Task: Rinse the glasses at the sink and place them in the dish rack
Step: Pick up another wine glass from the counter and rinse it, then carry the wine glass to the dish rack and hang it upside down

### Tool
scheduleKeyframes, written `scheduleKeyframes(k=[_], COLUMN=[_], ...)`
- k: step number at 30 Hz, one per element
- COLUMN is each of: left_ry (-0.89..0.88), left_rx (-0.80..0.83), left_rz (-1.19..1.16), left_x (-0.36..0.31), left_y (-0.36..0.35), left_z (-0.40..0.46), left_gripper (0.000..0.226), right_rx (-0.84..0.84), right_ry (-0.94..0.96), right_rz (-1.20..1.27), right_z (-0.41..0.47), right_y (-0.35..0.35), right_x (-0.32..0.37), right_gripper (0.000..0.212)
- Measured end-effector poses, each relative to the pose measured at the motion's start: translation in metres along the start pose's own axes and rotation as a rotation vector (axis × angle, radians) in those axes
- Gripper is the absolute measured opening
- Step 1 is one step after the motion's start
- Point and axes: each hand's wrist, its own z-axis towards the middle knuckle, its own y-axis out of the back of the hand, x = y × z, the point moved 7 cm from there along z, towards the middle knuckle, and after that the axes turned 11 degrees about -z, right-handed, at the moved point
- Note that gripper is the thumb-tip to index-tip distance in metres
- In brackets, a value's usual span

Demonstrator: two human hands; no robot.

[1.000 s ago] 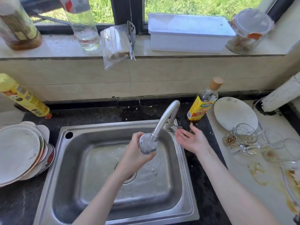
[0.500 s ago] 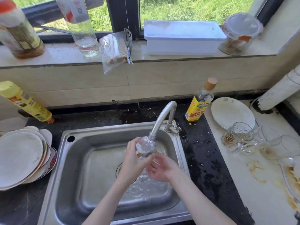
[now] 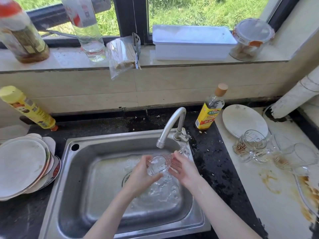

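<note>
A clear glass (image 3: pixel 159 164) is held over the steel sink (image 3: pixel 72 190), just below the spout of the tap (image 3: pixel 170 126), with water splashing into the basin under it. My left hand (image 3: pixel 140 175) grips the glass from the left. My right hand (image 3: pixel 183 167) presses against its right side with fingers spread. Several dirty glasses (image 3: pixel 253 145) lie tipped on the white counter to the right, beside brown stains. No dish rack is in view.
A stack of plates (image 3: pixel 22 166) sits left of the sink, and a white plate (image 3: pixel 243 119) right of it. A yellow bottle (image 3: pixel 27 107) and an oil bottle (image 3: pixel 209 109) stand against the wall. Bottles, a white box (image 3: pixel 191 42) and a jar line the windowsill.
My right hand left the tap handle and came to the glass. Both hands lowered the glass a little under the spout, and water now runs.
</note>
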Motion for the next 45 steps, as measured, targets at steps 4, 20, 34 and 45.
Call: scheduleKeyframes(k=[4,20,34,45], left_ry=[-0.027,-0.131,-0.468,-0.759], left_rx=[-0.036,0.128,-0.009,0.259], left_rz=[0.176,0.65,0.764,0.841], left_x=[0.004,-0.009,-0.033,-0.062], left_y=[0.002,-0.015,-0.026,-0.075], left_z=[0.005,-0.001,-0.072,-0.13], left_gripper=[0.063,0.068,0.059,0.065], right_rx=[-0.084,-0.164,-0.313,-0.701], right_ry=[0.208,0.638,0.754,0.732], right_rz=[-0.154,-0.637,-0.905,-0.621], right_z=[-0.008,-0.04,-0.092,-0.225], right_y=[0.0,-0.007,0.051,0.134], right_x=[0.016,0.03,0.014,-0.044], right_gripper=[0.011,0.005,0.018,0.018])
